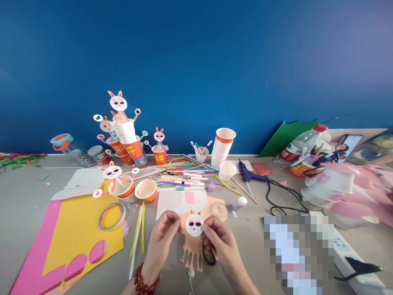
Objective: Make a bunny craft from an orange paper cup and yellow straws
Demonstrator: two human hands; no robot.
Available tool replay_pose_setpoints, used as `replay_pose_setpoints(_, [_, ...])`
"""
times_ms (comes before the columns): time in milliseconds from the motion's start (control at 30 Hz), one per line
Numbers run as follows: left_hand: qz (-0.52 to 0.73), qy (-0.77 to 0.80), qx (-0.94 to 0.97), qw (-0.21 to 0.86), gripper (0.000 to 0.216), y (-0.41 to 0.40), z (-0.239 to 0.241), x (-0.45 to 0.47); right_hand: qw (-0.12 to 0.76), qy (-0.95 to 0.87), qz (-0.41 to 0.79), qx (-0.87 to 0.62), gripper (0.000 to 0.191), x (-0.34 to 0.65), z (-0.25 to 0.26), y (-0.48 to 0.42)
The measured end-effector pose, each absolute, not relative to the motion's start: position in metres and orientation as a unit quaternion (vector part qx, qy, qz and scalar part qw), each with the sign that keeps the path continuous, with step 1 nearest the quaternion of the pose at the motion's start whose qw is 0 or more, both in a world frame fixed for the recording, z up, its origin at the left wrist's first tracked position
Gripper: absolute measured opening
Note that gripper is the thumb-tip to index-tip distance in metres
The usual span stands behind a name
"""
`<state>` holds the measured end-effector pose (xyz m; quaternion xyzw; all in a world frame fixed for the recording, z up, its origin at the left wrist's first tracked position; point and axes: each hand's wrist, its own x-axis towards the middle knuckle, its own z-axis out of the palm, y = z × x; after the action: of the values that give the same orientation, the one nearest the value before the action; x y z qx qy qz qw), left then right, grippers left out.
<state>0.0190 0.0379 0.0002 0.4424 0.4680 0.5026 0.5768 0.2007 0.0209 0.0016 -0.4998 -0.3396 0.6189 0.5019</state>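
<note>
Where the round white paper rabbit face (pixel 194 231) is: between the person's two hands, above a peach paper sheet (pixel 189 248) with shapes cut into its lower edge, near the front of the desk (pixel 170 282).
Right hand (pixel 221 239): thumb and forefinger pinching the face at its right edge.
Left hand (pixel 163 237): fingers drawn together just beside the face's left edge; whether they grip anything, one cannot tell. A red beaded bracelet (pixel 145 283) circles the wrist.
Rabbit's features: peach ears on top, dark oval eyes with pink above them.
Around the peach sheet: a clear roll of tape (pixel 225 212) at its upper right, a white-capped glue stick (pixel 242 201) near that, and a white earphone (pixel 190 273) below.
Left on the desk: a yellow card sheet (pixel 82 213) lying over pink card (pixel 29 262), with a pale tape ring (pixel 124 215) overlapping its edge.
Behind the hands: orange paper cups (pixel 150 197) bearing paper rabbits, coloured pens and sticks (pixel 190 164) strewn about, and a tall stack of white paper cups (pixel 220 151).
Right on the desk: a blue glue gun (pixel 248 175) with a black cable (pixel 285 187).
Farthest back: a plain blue wall (pixel 190 69).
</note>
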Motion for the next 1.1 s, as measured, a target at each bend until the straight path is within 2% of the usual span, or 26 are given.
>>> replay_pose_setpoints(167, [0.481,0.496,0.472,0.548,0.027,0.040,0.002,0.012,0.504,-0.348,0.615,-0.496,0.047,0.202,0.001,0.023])
replay_pose_setpoints(400, [0.449,0.518,0.540,0.488,0.026,0.046,0.002,0.008,0.508,-0.343,0.613,-0.498,0.048,0.200,0.002,0.023])
replay_pose_setpoints(500, [0.445,0.506,0.596,0.436,0.039,0.047,0.004,0.006,0.510,-0.342,0.614,-0.495,0.047,0.199,0.002,0.022])
replay_pose_setpoints(533, [0.442,0.502,0.611,0.423,0.036,0.047,0.005,0.006,0.511,-0.343,0.614,-0.494,0.047,0.199,0.002,0.022])
replay_pose_setpoints(600, [0.432,0.497,0.626,0.417,0.017,0.046,0.008,0.006,0.512,-0.346,0.611,-0.495,0.046,0.199,0.002,0.022])
replay_pose_setpoints(700, [0.414,0.503,0.624,0.431,0.027,0.044,0.011,0.007,0.514,-0.350,0.605,-0.497,0.046,0.199,0.003,0.022])
replay_pose_setpoints(1100, [0.437,0.440,0.652,0.435,0.015,0.040,0.021,0.014,0.511,-0.356,0.604,-0.498,0.047,0.199,0.005,0.019])
